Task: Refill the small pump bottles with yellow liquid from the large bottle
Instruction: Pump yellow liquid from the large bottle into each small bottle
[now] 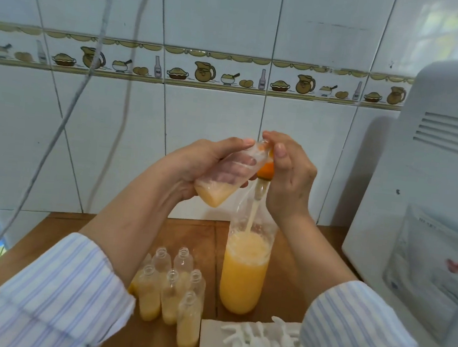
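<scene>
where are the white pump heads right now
In the head view, the white pump heads lie in a pile on a white sheet at the bottom right, just in front of the large bottle.

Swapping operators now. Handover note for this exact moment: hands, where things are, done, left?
Left hand: grips a tilted small bottle, a little yellow liquid at its bottom.
Right hand: fingers pinch the orange pump at that bottle's mouth, its tube hanging over the large bottle.
Large bottle: upright on the counter, open, over half full.
Done: seven uncapped small bottles stand left of it, partly filled.
Left: fill the held bottle; fit the white pump heads lying on the white sheet.
</scene>
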